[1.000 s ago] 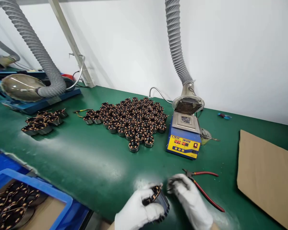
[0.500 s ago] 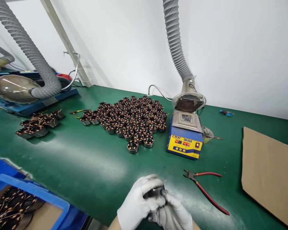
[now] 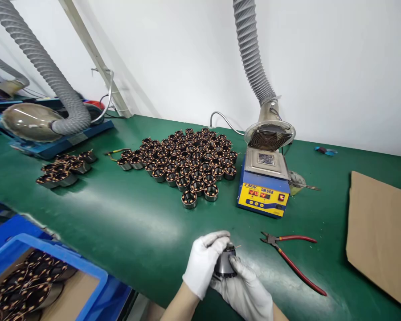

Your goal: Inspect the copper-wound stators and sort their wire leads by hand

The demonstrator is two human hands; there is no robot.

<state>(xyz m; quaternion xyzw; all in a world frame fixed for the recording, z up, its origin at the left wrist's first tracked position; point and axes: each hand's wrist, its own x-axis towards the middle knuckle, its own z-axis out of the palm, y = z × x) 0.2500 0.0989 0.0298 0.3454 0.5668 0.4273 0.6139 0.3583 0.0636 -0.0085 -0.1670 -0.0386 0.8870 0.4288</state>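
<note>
Head view: both gloved hands are clasping one wound stator at the near bench edge, directly in front of the solder pot. Left hand is wrapping its top, right hand cupping underneath; axis roughly upright.

2 gloved hands, left hand, right hand; 1 stator held; 1 red-handled cutters; 1 solder pot; 3 grey hoses; 1 cardboard sheet; 1 blue bin.

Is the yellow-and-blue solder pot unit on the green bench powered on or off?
On. The yellow-and-blue solder pot unit shows lit red digits on its front display panel; the readout is too small to read reliably.
</note>
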